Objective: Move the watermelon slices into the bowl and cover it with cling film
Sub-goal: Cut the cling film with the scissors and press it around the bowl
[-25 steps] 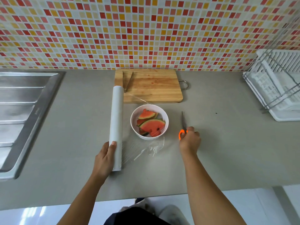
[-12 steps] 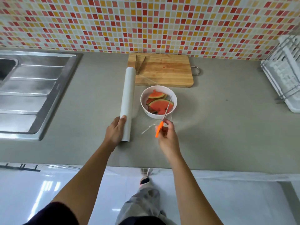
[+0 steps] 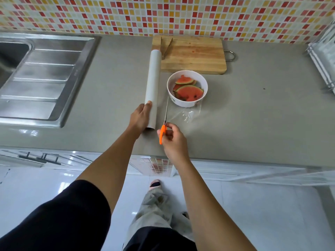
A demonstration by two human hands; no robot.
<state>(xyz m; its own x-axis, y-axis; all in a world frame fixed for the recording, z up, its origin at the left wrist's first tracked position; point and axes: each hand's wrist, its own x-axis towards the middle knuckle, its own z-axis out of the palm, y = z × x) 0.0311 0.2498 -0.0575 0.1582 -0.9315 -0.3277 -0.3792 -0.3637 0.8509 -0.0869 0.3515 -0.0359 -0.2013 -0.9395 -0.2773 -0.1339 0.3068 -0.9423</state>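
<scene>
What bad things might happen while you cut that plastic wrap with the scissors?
The scissors in the right hand point toward the bowl, so the tips might bump it. The left hand holding the roll is close beside the blades and might get nicked. The cling film already looks wrinkled, so it may bunch up and stick to itself instead of cutting cleanly.

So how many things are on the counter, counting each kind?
Bowl: 1
Watermelon slices showing in it: 3, maybe more underneath
Cling film roll: 1
Scissors: 1
Cutting board: 1
Tongs: 1
Dish rack: 1
Total: 9
</scene>
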